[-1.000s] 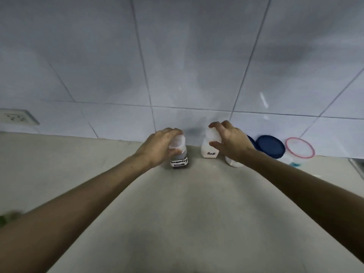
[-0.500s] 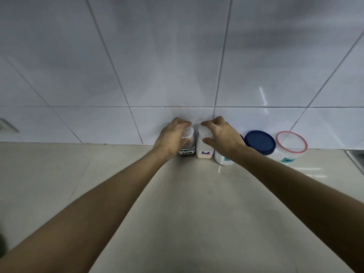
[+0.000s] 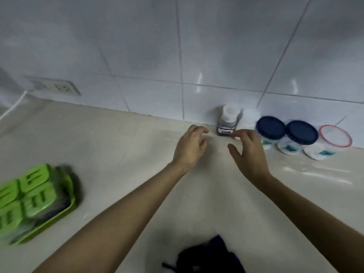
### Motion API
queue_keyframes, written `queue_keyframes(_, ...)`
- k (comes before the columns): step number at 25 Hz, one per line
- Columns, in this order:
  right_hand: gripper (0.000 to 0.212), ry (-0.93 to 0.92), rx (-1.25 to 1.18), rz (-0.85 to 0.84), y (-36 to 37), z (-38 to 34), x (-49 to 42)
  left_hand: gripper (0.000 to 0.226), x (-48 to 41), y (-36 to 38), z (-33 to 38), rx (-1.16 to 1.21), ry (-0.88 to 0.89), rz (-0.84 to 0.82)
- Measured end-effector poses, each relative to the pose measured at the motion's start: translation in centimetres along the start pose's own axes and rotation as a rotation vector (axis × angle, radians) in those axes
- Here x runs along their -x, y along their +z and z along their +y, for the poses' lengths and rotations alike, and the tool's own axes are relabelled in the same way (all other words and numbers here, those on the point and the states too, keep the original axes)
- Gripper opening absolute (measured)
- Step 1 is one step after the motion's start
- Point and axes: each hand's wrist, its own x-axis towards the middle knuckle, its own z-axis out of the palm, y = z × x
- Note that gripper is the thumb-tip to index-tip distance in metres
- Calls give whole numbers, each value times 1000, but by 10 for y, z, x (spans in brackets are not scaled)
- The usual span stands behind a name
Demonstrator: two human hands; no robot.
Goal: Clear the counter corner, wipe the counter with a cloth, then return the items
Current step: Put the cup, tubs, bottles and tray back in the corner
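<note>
A small dark seasoning bottle (image 3: 227, 123) with a white cap stands against the tiled wall, and a white salt bottle (image 3: 249, 118) stands just right of it, partly hidden by my right hand. Further right sit two blue-lidded tubs (image 3: 270, 128) (image 3: 301, 133) and a red-rimmed tub (image 3: 334, 137). My left hand (image 3: 190, 147) hovers empty just left of and in front of the dark bottle, fingers curled apart. My right hand (image 3: 247, 150) is open in front of the salt bottle, touching nothing. The beige counter (image 3: 122, 146) spreads below.
A green tray (image 3: 39, 201) with green-lidded containers lies at the left counter edge. A dark blue cloth (image 3: 210, 257) lies at the bottom centre. A wall socket (image 3: 57, 87) with a white cable (image 3: 13, 107) sits at the far left.
Both hands have let go of the two bottles, which now stand against the wall, and have drawn back toward me. The view has tilted down, showing the green tray and the cloth.
</note>
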Motion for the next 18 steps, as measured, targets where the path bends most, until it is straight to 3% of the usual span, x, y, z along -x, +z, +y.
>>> queue_keyframes(6, 23, -52, -177, -342, 78, -116, 52, 29, 195, -75, -86, 71, -261, 102)
queue_keyframes(11, 36, -71, -341, -752, 154, -244, 84, 20, 321, -147, -163, 167, -664, 484)
queue_keyframes(15, 55, 174, -549, -860, 199, -321, 94, 10, 359, -190, -208, 542, -1057, 913)
queue_keyframes(18, 52, 289, -631, -881, 216, -345, 88, 17, 344, -219, -219, 876, -1098, 915)
